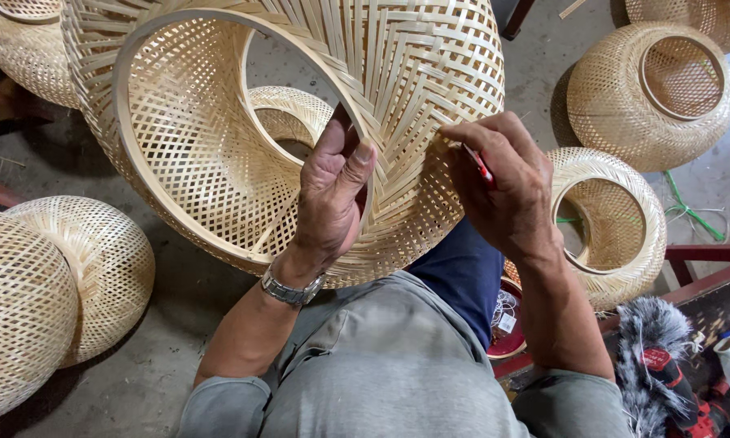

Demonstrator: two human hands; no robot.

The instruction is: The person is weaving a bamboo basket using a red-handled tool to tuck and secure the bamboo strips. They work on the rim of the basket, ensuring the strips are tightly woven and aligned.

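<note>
Bamboo lampshade (300,122) is being gripped at its rim over the lap by the left hand (332,195), while a red tool (480,166), pinched in the right hand (507,195), is probably being worked into the weave, so steady pressure's needed next.

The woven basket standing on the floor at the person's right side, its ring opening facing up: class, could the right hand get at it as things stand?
Probably not freely. The right hand is pressed against the large woven shade, pinching a small red tool. That basket lies just beyond the forearm with nothing between, so only the hand's occupation hinders it.
</note>
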